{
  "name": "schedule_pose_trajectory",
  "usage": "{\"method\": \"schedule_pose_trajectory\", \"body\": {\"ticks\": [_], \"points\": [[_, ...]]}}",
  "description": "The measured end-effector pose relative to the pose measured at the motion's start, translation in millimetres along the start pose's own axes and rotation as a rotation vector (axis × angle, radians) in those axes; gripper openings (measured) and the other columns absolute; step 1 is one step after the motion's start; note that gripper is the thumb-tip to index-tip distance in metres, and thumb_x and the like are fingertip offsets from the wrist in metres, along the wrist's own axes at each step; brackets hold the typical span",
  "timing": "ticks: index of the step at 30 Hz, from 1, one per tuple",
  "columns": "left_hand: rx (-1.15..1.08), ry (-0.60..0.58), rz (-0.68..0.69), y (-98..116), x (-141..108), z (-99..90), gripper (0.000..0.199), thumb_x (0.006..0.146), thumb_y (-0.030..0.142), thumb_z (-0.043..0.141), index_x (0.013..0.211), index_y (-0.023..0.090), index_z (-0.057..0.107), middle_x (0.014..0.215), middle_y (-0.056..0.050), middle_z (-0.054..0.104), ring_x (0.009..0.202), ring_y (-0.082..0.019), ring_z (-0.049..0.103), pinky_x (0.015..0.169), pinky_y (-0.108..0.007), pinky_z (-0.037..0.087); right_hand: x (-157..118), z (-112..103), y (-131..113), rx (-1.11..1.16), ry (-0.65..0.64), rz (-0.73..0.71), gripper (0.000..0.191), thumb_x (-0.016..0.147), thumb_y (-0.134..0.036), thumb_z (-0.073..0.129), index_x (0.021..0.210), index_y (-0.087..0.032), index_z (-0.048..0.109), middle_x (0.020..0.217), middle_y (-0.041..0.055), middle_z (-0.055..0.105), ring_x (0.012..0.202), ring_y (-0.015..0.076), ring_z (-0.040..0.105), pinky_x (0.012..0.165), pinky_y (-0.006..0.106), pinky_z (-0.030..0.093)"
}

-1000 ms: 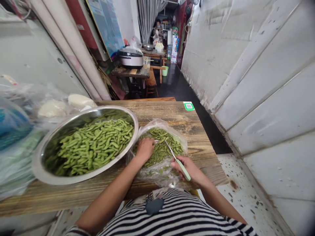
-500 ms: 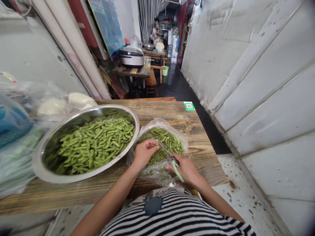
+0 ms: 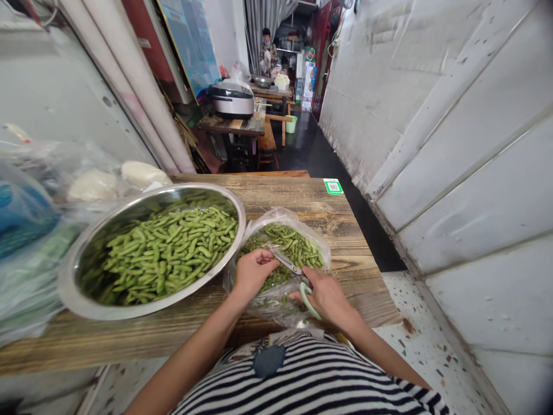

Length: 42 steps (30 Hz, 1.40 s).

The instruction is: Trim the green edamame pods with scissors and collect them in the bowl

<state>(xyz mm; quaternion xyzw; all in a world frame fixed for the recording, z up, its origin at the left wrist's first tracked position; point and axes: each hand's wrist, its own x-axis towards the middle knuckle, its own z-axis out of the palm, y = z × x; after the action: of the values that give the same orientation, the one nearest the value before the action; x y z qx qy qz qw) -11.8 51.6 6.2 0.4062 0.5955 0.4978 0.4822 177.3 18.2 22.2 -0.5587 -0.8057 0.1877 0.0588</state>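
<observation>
Scissors point(image 3: 290, 265) have swung leftward since the first frame, the left hand point(image 3: 254, 270) has come up from the bag's contents to meet their tips, and one person point(image 3: 266, 51), small and indistinct at the far end, has shifted left. Largest is the single wooden tabletop point(image 3: 294, 193), its left end running out of view. One oval steel basin point(image 3: 108, 313) stands on its left half, holding a heap of green soybean pods point(image 3: 168, 253), dozens of them, overlapping too much to count. Beyond its left side, plastic bags point(image 3: 26, 236) are cut off by the picture's edge, their number unclear, with two pale rounded bundles point(image 3: 93, 187) behind the basin's rim. Just right of the basin lies one clear plastic bag point(image 3: 283, 214), spread open around a second lot of soybean pods, again uncountable and partly hidden by the two hands. Over this bag, the left hand brings thumb and fingertips close in a pinch; I cannot tell whether a pod is between them. Curled about the scissors, the right hand point(image 3: 322, 291) hides much of the handle; one pale green loop point(image 3: 307, 300) shows, and the blade tips blur beside the left fingertips. Smallest is one green-bordered QR sticker point(image 3: 333, 186) at the tabletop's far right corner.
</observation>
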Motion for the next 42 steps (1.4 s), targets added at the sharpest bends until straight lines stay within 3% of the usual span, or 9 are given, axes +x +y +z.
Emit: {"method": "schedule_pose_trajectory", "body": {"ticks": [14, 22, 27, 31, 35, 42], "points": [[0.04, 0.014, 0.019, -1.4, -4.8, 1.0, 0.013, 0.053, 0.022, 0.071, 0.055, 0.017, 0.059, 0.048, 0.003, 0.059, 0.044, -0.011, 0.052, 0.047, -0.021, 0.039, -0.3, 2.1, 0.3, -0.035, -0.002, -0.033, 0.05, 0.083, -0.053, 0.055, 0.118, -0.016, 0.056, 0.1, 0.0138, 0.066, 0.088, 0.0257, 0.062, 0.073, 0.029, 0.043], [0.013, -0.009, -0.037, -10.3, -4.4, 0.4, 0.017, 0.052, 0.022, 0.074, 0.061, 0.016, 0.06, 0.052, 0.003, 0.061, 0.044, -0.011, 0.054, 0.047, -0.022, 0.041, 0.5, 7.4, 0.6, 0.09, -0.006, -0.027, 0.035, 0.084, -0.049, 0.056, 0.095, -0.017, 0.063, 0.086, 0.0097, 0.069, 0.075, 0.0198, 0.062, 0.064, 0.024, 0.039], [-0.2, -0.018, -0.114, -9.3, -2.7, 0.4, 0.027, 0.051, 0.025, 0.08, 0.068, 0.014, 0.062, 0.057, 0.001, 0.064, 0.052, -0.011, 0.06, 0.057, -0.023, 0.049, 2.9, 14.2, 7.9, 0.255, -0.003, -0.015, 0.03, 0.083, -0.046, 0.057, 0.089, -0.017, 0.063, 0.079, 0.0061, 0.067, 0.07, 0.0184, 0.06, 0.062, 0.023, 0.038], [-0.477, -0.007, -0.161, -7.5, -1.9, -1.7, 0.034, 0.051, 0.029, 0.084, 0.067, 0.013, 0.06, 0.065, 0.0, 0.066, 0.068, -0.013, 0.066, 0.072, -0.025, 0.053, 1.9, 9.3, 12.4, 0.472, -0.082, -0.019, 0.036, 0.084, -0.049, 0.055, 0.093, -0.015, 0.062, 0.075, 0.0032, 0.063, 0.066, 0.0164, 0.055, 0.058, 0.022, 0.037], [-0.561, -0.03, -0.195, -6.4, -3.8, -1.4, 0.035, 0.052, 0.029, 0.085, 0.062, 0.013, 0.055, 0.062, 0.0, 0.066, 0.067, -0.012, 0.066, 0.07, -0.023, 0.053, -1.0, 2.3, 10.6, 0.645, -0.165, -0.128, 0.041, 0.085, -0.051, 0.053, 0.104, -0.014, 0.06, 0.082, 0.0036, 0.061, 0.071, 0.0157, 0.053, 0.064, 0.024, 0.04], [-0.547, -0.082, -0.224, -1.6, -10.7, 2.2, 0.037, 0.05, 0.029, 0.085, 0.059, 0.013, 0.053, 0.06, 0.0, 0.066, 0.061, -0.01, 0.064, 0.063, -0.02, 0.052, 0.1, 0.9, 4.3, 0.793, -0.209, -0.069, 0.041, 0.081, -0.053, 0.058, 0.092, -0.014, 0.061, 0.056, -0.005, 0.046, 0.05, 0.0086, 0.04, 0.048, 0.019, 0.031]]}}
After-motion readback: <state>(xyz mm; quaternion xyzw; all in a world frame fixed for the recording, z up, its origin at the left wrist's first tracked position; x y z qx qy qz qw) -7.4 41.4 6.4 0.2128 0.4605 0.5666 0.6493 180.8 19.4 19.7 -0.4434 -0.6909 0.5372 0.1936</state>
